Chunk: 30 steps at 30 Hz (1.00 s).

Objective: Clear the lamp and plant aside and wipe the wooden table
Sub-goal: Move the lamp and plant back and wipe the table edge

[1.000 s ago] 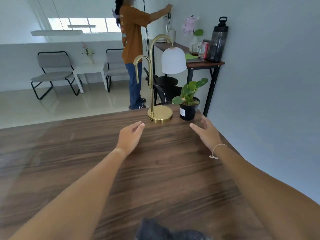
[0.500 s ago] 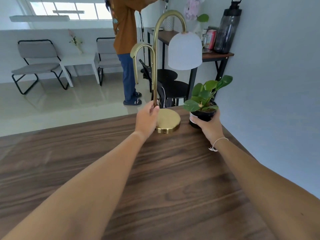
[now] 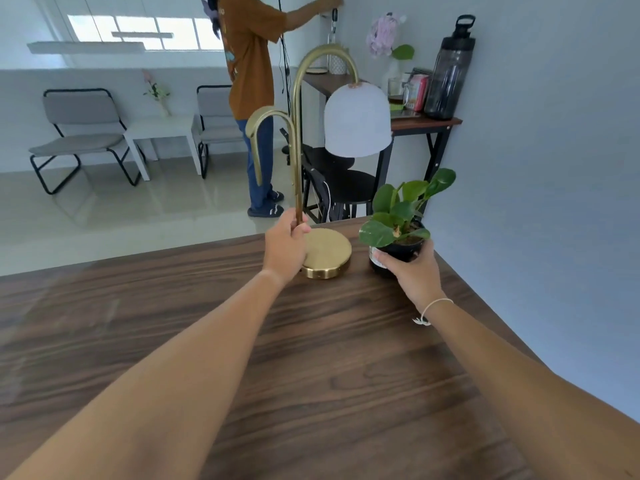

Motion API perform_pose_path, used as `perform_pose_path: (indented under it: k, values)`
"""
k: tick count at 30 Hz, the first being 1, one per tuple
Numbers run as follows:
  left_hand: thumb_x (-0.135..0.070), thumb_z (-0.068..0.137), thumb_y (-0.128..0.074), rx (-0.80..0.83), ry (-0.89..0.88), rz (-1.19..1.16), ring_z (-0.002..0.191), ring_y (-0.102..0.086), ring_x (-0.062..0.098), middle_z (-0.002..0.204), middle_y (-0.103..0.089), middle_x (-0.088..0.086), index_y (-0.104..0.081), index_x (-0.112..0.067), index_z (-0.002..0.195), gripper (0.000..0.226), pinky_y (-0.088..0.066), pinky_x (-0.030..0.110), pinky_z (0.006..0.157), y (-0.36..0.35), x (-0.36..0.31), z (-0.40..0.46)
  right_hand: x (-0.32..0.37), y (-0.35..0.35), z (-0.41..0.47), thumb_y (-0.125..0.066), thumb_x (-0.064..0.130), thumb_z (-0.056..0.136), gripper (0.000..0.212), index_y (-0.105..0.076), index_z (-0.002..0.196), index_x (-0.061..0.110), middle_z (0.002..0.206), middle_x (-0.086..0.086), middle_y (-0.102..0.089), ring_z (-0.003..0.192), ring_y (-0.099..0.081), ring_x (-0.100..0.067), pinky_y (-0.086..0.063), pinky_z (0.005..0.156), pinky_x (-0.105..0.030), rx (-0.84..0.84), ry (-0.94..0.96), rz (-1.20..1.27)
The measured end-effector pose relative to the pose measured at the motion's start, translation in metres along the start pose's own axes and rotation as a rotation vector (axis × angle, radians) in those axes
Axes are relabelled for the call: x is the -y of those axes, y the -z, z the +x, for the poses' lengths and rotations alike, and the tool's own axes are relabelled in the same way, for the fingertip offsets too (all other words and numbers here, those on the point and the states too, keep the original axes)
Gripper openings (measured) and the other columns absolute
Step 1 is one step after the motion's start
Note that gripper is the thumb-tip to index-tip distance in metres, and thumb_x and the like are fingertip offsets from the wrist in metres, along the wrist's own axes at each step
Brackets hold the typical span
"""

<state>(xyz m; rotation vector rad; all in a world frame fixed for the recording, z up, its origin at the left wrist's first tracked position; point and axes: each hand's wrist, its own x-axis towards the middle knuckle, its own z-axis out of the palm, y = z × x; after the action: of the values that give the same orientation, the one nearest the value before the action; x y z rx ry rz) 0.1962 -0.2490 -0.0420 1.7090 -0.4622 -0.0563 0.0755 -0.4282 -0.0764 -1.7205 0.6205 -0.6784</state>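
Observation:
A brass lamp (image 3: 327, 252) with a curved stem and a white dome shade stands near the far edge of the dark wooden table (image 3: 311, 358). My left hand (image 3: 284, 245) is wrapped around the bottom of its stem, just above the round base. To the right sits a small green plant (image 3: 403, 209) in a black pot. My right hand (image 3: 412, 268) grips the front of that pot, which rests on the table near the far right corner.
The grey wall runs close along the table's right edge. Beyond the far edge stand black stools (image 3: 346, 188) and a side table (image 3: 422, 123) with a dark bottle and a can. A person (image 3: 252, 81) in an orange shirt stands behind, with chairs at the left.
A second ago both hands hovered open above the table. They reached forward, and my left hand has closed around the lamp stem while my right hand has closed on the plant pot.

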Motion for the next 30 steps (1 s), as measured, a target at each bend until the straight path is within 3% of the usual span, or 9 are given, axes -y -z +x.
perform_pose_path:
  k: [6,12,17,21,24,30]
  values:
    - [-0.008,0.091,-0.043,-0.081,0.056,-0.007,0.073,-0.050,0.021,0.080,-0.056,0.004,-0.054,-0.022,0.083,0.019,-0.047,0.035,0.069,0.039,-0.015,-0.048,0.007,0.005,-0.045,-0.084,0.039,0.057,0.076,-0.042,0.120,0.031,0.107,0.022,-0.057,0.105,-0.055,-0.009,-0.040,0.088,-0.025,0.102,0.015,0.062]
    - [-0.010,0.091,-0.043,-0.195,0.073,0.036,0.071,-0.055,0.016,0.078,-0.059,-0.002,-0.054,-0.028,0.079,0.024,-0.045,0.023,0.056,0.075,-0.026,-0.112,0.014,0.006,-0.098,-0.085,0.034,0.058,0.074,-0.044,0.120,0.030,0.106,0.021,-0.059,0.102,-0.057,-0.007,-0.041,0.082,-0.021,0.201,0.027,0.094]
    - [-0.010,0.090,-0.044,-0.251,0.093,0.085,0.069,-0.056,0.014,0.078,-0.060,0.001,-0.054,-0.030,0.076,0.026,-0.046,0.024,0.057,0.095,-0.029,-0.163,0.015,0.010,-0.136,-0.086,0.034,0.059,0.075,-0.044,0.121,0.027,0.106,0.017,-0.060,0.104,-0.056,-0.010,-0.041,0.081,-0.022,0.280,0.043,0.055]
    - [-0.008,0.089,-0.045,-0.280,0.093,0.111,0.072,-0.056,0.015,0.075,-0.059,-0.002,-0.054,-0.029,0.076,0.026,-0.053,0.035,0.071,0.105,-0.028,-0.192,0.014,0.012,-0.155,-0.086,0.033,0.060,0.076,-0.043,0.123,0.026,0.112,0.011,-0.060,0.107,-0.055,-0.012,-0.041,0.084,-0.024,0.322,0.043,0.046]
    - [-0.008,0.088,-0.045,-0.276,0.090,0.118,0.073,-0.057,0.017,0.076,-0.058,-0.002,-0.054,-0.030,0.075,0.026,-0.053,0.041,0.079,0.109,-0.029,-0.205,0.014,0.013,-0.165,-0.085,0.034,0.060,0.076,-0.043,0.123,0.026,0.105,0.017,-0.058,0.103,-0.055,-0.010,-0.040,0.073,-0.016,0.333,0.044,0.032]
    - [-0.011,0.089,-0.046,-0.290,0.137,0.075,0.085,-0.063,0.016,0.086,-0.062,0.001,-0.056,-0.032,0.081,0.025,-0.051,0.034,0.083,0.106,-0.033,-0.215,0.016,0.016,-0.173,-0.084,0.036,0.062,0.078,-0.040,0.127,0.027,0.111,0.014,-0.059,0.108,-0.055,-0.012,-0.041,0.083,-0.024,0.342,0.047,0.035]
